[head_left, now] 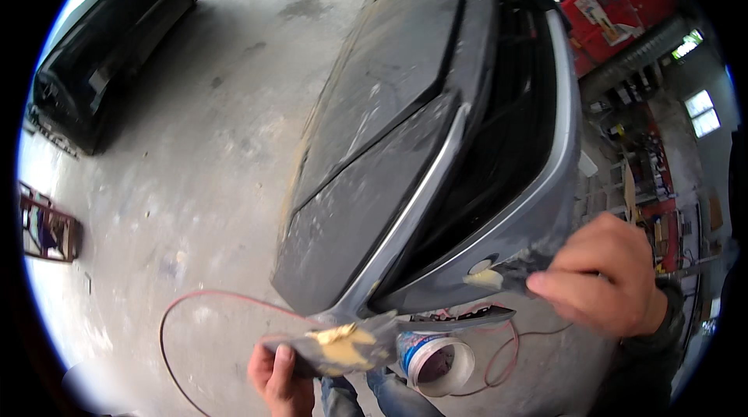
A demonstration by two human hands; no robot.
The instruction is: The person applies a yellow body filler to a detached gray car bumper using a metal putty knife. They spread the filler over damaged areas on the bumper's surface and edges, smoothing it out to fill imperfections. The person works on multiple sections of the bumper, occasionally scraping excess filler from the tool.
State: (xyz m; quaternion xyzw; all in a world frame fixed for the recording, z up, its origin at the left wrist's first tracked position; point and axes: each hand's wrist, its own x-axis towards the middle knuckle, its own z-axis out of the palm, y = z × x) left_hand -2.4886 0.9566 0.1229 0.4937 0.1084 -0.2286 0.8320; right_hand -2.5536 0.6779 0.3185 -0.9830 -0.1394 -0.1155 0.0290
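My left hand (282, 378) grips a flat grey mixing board (304, 355) by its left end, thumb on top. Pale yellow body filler (347, 351) lies on the board in a mound and smears. Raised at the right, my right hand (604, 280) is closed around a dark putty spreader (520, 270), somewhat blurred, whose blade is close to the grey car body (436, 292). A pale yellow filler patch (485, 279) shows on the panel just left of the blade, below a small round spot. Whether the blade touches the panel I cannot tell.
Below the car stands a white bucket (468, 362) with dark contents. A red hose (226, 293) loops over the concrete floor (226, 152). A dark vehicle part (109, 51) stands far left, a wooden stool (51, 226) at left. Cluttered shelves (662, 175) and a red cabinet (623, 4) line the right.
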